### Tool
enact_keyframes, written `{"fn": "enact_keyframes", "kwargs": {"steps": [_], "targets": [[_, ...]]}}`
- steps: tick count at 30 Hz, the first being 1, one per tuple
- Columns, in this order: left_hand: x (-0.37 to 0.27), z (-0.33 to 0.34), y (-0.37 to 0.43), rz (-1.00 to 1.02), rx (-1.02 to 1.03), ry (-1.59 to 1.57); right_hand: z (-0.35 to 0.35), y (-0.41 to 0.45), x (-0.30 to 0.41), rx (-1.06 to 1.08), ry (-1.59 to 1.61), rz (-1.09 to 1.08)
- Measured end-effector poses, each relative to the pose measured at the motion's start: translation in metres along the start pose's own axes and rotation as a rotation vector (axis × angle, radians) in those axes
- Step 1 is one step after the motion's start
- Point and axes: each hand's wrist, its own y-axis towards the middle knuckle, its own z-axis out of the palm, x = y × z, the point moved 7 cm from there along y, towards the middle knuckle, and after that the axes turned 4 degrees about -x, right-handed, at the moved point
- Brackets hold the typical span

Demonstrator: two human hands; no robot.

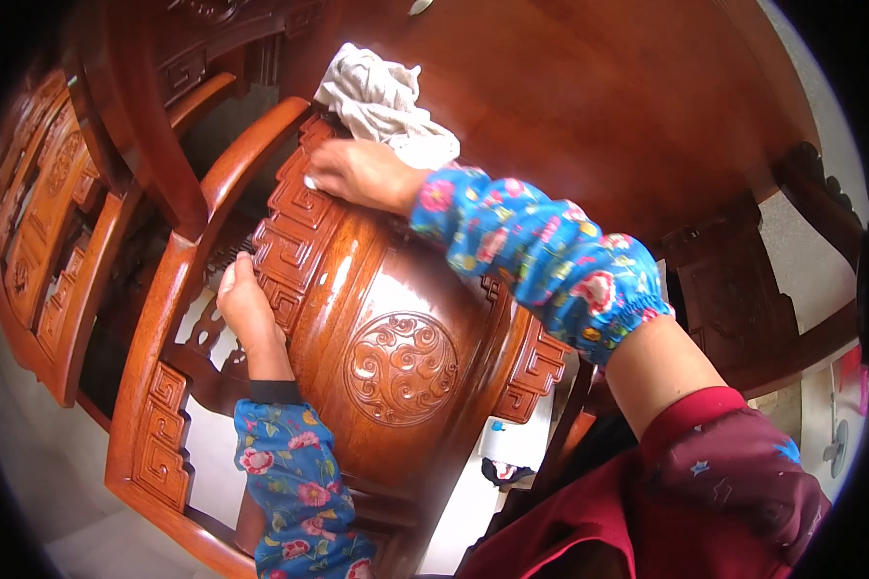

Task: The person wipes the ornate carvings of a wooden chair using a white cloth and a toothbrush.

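Observation:
A carved wooden chair back (405, 275) with a round scroll medallion (403, 368) fills the middle of the view. My left hand (252, 307) is at its left edge, by the stepped fretwork (290, 239); most of its fingers are hidden. Bent over the upper end of that fretwork is my right hand (358, 174), slightly blurred. Something small and white shows at its fingertips; whether it holds this is unclear. Just beyond the right wrist lies a crumpled whitish cloth (380, 101). Both forearms wear blue floral sleeve covers.
A broad polished wooden surface (586, 94) spreads beyond the cloth. Curved chair rails (156, 318) stand close on the left, with another carved wooden seat (51, 217) farther out. Dark carved furniture (731, 282) is at the right. A white object (518, 434) sits low behind the chair back.

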Motion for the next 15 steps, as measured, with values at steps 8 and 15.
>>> {"fn": "enact_keyframes", "kwargs": {"steps": [8,15], "targets": [[0.002,0.0,0.003,-0.019,0.042,-0.004,-0.011,0.0,-0.032,-0.122,0.047,0.235],[0.002,0.0,0.0,-0.034,0.014,-0.012,-0.002,0.004,-0.043,-0.075,-0.016,0.169]]}}
